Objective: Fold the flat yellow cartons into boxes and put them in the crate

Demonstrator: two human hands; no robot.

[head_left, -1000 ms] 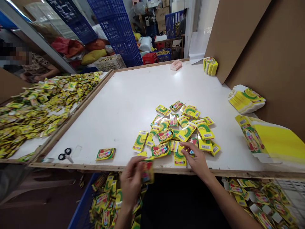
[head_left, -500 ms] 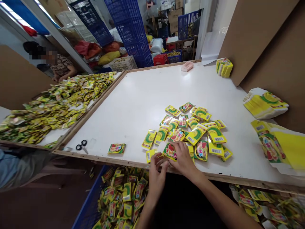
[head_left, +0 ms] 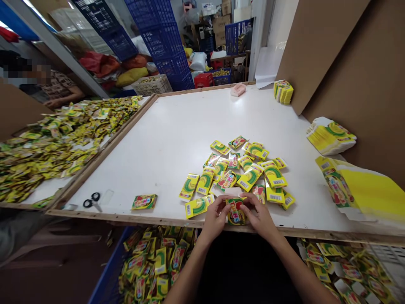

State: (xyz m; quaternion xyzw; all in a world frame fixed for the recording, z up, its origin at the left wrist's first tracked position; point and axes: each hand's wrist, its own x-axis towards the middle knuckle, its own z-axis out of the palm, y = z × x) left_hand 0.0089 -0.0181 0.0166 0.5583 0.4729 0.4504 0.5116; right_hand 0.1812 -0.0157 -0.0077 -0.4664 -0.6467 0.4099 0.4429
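Between my two hands, near the front edge of the white table, is a small printed carton with a green and red face turned up and a white flap standing open at its far end. My left hand pinches its left side. The right side is gripped by my right hand, thumb on the face. Just beyond lies a loose cluster of similar yellow and green cartons. One carton rests left of my left hand, and a single carton lies farther left.
Black-handled scissors lie at the front left. Stacks of flat cartons sit at the right by cardboard sheets. Below the edge stands a blue crate of cartons. A co-worker sits behind a heaped table at left.
My right hand has moved from the carton's top to its right side. The carton has turned upright toward me and come nearer the edge, now held by both hands. The view has shifted right.
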